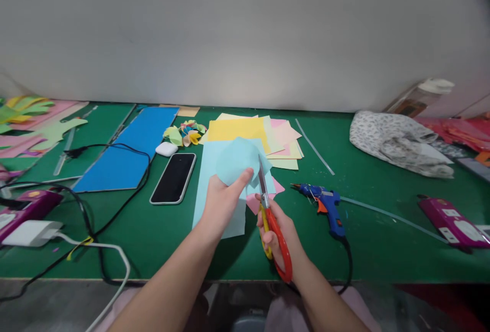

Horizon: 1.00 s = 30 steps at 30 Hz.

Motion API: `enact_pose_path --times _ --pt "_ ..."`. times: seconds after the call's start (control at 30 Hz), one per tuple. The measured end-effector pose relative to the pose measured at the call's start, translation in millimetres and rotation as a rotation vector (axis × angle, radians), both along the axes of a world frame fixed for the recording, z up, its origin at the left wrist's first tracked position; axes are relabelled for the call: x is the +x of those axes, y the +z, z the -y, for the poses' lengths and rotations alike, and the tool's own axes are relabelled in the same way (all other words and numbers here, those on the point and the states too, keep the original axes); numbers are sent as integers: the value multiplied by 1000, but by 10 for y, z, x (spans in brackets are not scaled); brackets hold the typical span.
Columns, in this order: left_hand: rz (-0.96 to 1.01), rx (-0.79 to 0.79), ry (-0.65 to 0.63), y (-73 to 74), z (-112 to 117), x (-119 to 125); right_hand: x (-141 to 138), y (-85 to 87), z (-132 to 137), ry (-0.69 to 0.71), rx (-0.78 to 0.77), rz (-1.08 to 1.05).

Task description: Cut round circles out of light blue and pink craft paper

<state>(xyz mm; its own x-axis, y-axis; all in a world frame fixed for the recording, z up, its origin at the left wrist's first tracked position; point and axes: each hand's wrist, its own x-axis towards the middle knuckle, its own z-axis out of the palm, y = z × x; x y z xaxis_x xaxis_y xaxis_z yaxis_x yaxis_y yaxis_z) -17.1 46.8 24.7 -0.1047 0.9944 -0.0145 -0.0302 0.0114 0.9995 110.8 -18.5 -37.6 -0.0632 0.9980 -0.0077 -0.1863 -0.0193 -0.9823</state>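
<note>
Pinched between the thumb and fingers of my left hand (225,194) is a light blue piece of paper (237,161) with a rounded outline. My right hand (281,225) grips scissors (282,250) with red and yellow handles, their blades pointing away from me at the paper's right edge. A small pointed flap of the paper sticks out right of the blades. Below the hands lies a light blue sheet (206,184), partly hidden by them. Yellow paper (235,129) and other pastel sheets are stacked behind it, and pink scraps (253,203) show beside the scissors.
A blue glue gun (325,202) with a clear glue stick lies right. Left are a phone (174,179), white earbud case (166,149), paper flowers (186,133), blue board (128,148) and cables (115,245). A patterned cloth (394,141) and bottle (421,96) sit far right.
</note>
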Motion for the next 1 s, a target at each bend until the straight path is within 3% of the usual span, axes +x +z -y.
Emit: enact_pose_path --times 0.4,0.77,1.0 --pt "-166 -34 -138 53 -14 -94 16 82 -9 34 21 -82" --pt "-272 -89 -121 119 1 -140 69 61 -1 66 10 25" --pt "-214 -72 -111 139 -15 -159 82 13 -9 61 39 15"
